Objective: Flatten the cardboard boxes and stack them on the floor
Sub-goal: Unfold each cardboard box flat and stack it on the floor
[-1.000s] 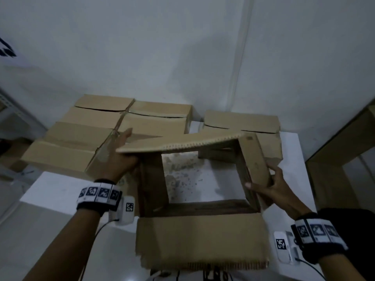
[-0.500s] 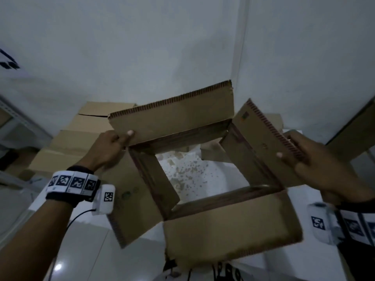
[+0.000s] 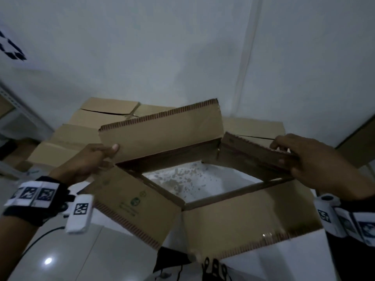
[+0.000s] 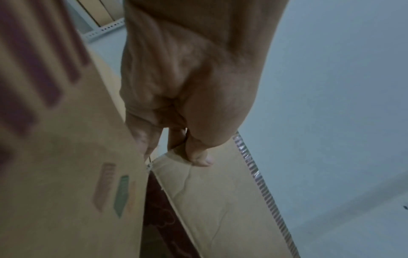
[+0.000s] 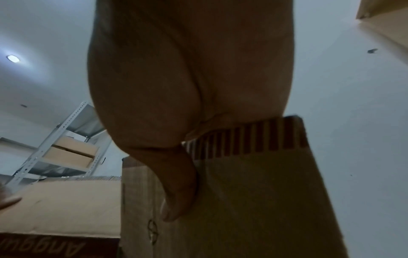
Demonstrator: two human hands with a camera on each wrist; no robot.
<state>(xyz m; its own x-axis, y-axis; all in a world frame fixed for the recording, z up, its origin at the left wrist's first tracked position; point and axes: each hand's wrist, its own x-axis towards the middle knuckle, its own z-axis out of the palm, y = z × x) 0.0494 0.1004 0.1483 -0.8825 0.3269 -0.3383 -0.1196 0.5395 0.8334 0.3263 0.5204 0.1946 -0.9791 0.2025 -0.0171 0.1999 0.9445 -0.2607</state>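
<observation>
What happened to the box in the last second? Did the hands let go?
The open cardboard box was lifted off the floor and tilted up toward the camera, and its far flap swung from lying over the opening to standing up. The left hand kept its grip at the far-left corner; the right hand slid up to pinch the right flap. The other boxes behind stayed put.

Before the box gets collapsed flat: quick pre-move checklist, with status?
1. left hand grips the far flap: ok.
2. right hand grips the right flap: ok.
3. All four top flaps of the held box open: ok.
4. Bottom open, table visible through it: ok.
5. Box empty: ok.
6. Floor spot for stacking: cannot tell.
</observation>
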